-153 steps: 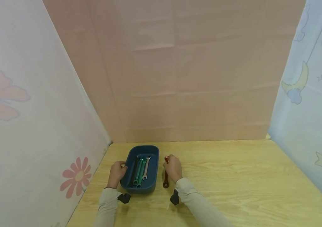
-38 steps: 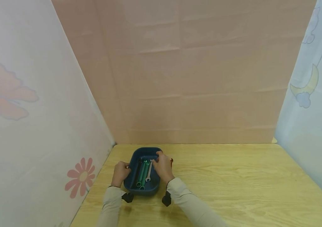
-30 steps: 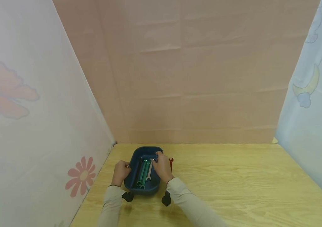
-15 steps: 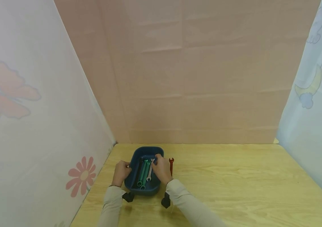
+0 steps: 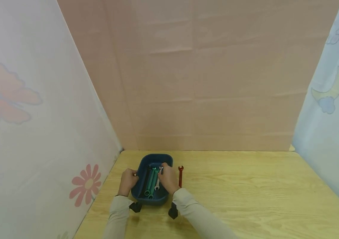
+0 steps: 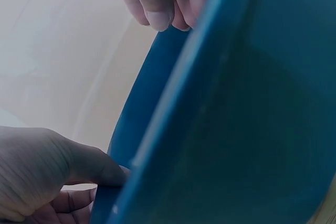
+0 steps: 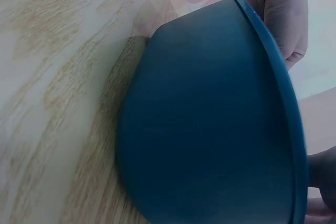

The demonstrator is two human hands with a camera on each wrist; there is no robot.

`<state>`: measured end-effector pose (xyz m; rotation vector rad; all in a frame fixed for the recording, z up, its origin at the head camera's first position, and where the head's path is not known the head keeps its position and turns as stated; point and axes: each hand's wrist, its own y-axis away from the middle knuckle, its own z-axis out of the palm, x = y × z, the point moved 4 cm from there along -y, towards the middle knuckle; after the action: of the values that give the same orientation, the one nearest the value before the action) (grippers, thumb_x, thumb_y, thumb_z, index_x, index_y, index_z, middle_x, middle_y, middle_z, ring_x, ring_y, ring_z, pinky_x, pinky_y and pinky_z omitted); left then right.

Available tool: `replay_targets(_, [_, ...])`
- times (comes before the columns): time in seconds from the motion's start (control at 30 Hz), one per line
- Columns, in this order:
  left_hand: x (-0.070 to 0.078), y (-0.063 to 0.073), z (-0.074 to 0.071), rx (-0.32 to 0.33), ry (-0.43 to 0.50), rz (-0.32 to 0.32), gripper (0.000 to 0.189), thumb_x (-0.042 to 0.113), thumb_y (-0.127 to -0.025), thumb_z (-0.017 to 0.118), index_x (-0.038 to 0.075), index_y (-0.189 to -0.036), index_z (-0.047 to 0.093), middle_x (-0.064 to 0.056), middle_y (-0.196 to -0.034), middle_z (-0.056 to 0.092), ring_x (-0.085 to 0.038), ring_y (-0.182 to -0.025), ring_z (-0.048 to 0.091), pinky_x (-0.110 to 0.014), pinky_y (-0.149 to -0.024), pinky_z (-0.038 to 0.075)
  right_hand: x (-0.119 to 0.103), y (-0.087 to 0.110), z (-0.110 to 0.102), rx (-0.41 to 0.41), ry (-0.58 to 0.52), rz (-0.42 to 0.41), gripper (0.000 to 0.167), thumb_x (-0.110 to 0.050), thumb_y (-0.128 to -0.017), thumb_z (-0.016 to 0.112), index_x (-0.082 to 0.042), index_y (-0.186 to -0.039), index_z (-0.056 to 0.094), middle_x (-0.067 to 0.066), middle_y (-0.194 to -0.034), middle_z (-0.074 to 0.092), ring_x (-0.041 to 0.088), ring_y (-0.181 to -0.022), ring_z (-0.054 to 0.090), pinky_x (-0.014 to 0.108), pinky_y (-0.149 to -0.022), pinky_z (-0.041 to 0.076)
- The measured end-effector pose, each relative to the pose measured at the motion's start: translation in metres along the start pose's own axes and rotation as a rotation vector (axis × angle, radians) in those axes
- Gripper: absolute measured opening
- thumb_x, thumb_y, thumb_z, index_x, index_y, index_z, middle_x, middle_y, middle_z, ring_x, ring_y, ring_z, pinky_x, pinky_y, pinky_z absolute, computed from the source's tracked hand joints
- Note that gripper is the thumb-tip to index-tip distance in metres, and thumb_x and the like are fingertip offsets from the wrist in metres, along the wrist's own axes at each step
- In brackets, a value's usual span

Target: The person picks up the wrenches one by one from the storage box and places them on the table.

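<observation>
My left hand (image 5: 127, 182) grips the left rim of a blue plastic bin (image 5: 153, 201), thumb over the edge, as the left wrist view also shows. Inside the bin lie a dark wrench (image 5: 146, 181), two green wrenches (image 5: 152, 182) and a silver wrench (image 5: 157, 184), side by side lengthwise. My right hand (image 5: 169, 179) reaches over the right rim, its thumb and forefinger at the far end of the silver wrench. I cannot tell whether they pinch it. A red wrench (image 5: 180, 176) lies on the table right of the bin, its near end hidden by the right hand.
The wooden table (image 5: 247, 192) extends far to the right. A pinkish-brown sheet (image 5: 202, 83) hangs behind it, with patterned panels (image 5: 38, 139) at the sides. Black wrist mounts (image 5: 173, 211) sit under both wrists.
Since the oldest frame, my right hand has left the red wrench on the table and moved left over the bin. It has lately shifted slightly closer to the silver wrench. My left hand keeps its grip.
</observation>
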<state>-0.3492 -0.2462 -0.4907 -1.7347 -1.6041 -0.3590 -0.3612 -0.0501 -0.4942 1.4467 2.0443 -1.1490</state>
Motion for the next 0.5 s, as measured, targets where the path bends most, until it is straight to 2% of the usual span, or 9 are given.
replay_targets(0.2, [0.000,0.000,0.000,0.007,0.001,-0.001,0.036,-0.014,-0.069,0.059,-0.015,-0.103,0.072,-0.001,-0.057,0.054,-0.008,-0.045,0.033,-0.025,-0.045,0.029,-0.002,-0.001,0.004,-0.019,-0.007,0.001,0.033,0.000,-0.084,0.073,0.009,-0.114,0.064,-0.002,-0.056,0.052,0.005,-0.044,0.039,0.022,-0.044,0.035])
replay_targets(0.5, [-0.002,-0.002,0.001,-0.007,-0.018,-0.010,0.036,-0.014,-0.071,0.060,-0.014,-0.106,0.071,0.006,-0.053,0.041,-0.007,-0.044,0.030,-0.024,-0.045,0.026,-0.001,-0.005,0.012,-0.061,-0.009,0.020,0.033,0.001,-0.085,0.073,0.010,-0.114,0.063,0.008,-0.067,0.064,0.008,-0.046,0.049,0.026,-0.046,0.043])
